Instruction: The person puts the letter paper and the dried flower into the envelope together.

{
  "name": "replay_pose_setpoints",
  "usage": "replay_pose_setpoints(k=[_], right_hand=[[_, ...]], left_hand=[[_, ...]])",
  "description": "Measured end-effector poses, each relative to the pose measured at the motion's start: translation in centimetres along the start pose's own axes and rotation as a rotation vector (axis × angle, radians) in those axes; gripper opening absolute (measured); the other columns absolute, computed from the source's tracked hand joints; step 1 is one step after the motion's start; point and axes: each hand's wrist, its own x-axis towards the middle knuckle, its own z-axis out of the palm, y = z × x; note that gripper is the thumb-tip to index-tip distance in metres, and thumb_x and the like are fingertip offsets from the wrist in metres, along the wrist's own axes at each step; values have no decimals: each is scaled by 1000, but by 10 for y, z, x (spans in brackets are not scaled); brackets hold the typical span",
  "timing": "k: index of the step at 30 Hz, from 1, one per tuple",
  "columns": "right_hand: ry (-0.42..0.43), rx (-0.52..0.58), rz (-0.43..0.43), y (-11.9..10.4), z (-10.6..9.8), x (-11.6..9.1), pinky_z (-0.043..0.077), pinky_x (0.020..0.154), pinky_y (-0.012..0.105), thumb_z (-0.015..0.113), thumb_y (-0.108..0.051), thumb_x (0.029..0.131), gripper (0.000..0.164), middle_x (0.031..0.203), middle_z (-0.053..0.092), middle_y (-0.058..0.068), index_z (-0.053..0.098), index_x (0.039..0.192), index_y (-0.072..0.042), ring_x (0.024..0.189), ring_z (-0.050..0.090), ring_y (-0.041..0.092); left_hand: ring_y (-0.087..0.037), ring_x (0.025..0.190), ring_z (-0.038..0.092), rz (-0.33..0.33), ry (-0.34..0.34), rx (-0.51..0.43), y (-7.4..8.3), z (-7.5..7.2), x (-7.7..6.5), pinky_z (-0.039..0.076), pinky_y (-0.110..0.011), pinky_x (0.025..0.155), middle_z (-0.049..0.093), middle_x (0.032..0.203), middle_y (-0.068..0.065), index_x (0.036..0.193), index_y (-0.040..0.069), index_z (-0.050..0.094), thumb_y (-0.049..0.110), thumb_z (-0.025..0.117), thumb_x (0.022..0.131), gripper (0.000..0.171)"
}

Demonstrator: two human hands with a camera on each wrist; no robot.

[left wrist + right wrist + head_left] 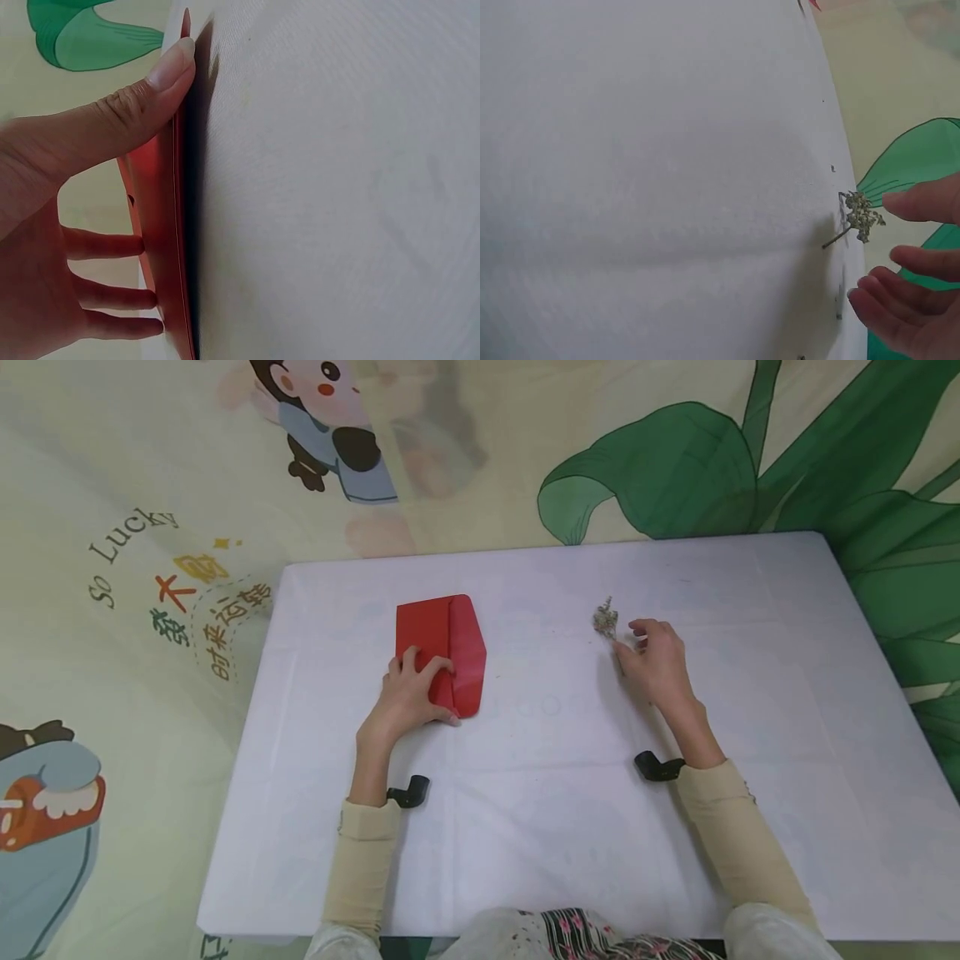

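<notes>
A red paper envelope (424,628) lies on the left half of the table, its flap folded out to the right. My left hand (406,695) rests over its near part with spread fingers on the red paper. In the left wrist view, the thumb (131,112) lies along the envelope edge (180,225), with a dark shadow beside it. A small sprig of dried flowers (605,620) lies on the right half. Beside it is my right hand (660,662), fingers loosely bent and apart. In the right wrist view, one fingertip is close to the sprig's flower head (863,216).
A white cloth (525,827) covers the table. Tiny crumbs lie near the sprig. Behind stands a printed backdrop with large green leaves (675,468) and cartoon figures. Black wrist cameras (408,792) sit at both wrists, below beige sleeves (738,835).
</notes>
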Motion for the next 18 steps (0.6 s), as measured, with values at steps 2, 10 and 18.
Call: replay_pose_setpoints(k=[2,10,18], right_hand=[[-23,0,15,0,1,2,51,92,58,66,-12,99,44,120,59,33,56,134,13,107,61,47],[-72,-36,89,-3,8,11,47,96,57,62,-19,98,50,114,61,29,55,134,15,103,58,42],[-69,-69,66,-7,14,18,51,86,56,55,-8,97,40,107,63,29,59,129,16,99,59,42]], left_hand=[[-45,146,23,1,3,-3,-1,0,0,44,-65,106,24,160,-19,138,29,51,39,93,74,77],[-45,145,24,6,6,-7,1,-1,0,44,-64,106,25,159,-19,138,28,50,38,93,74,78],[-44,145,24,4,7,-5,1,-1,-1,44,-64,106,26,159,-19,138,28,51,38,93,74,77]])
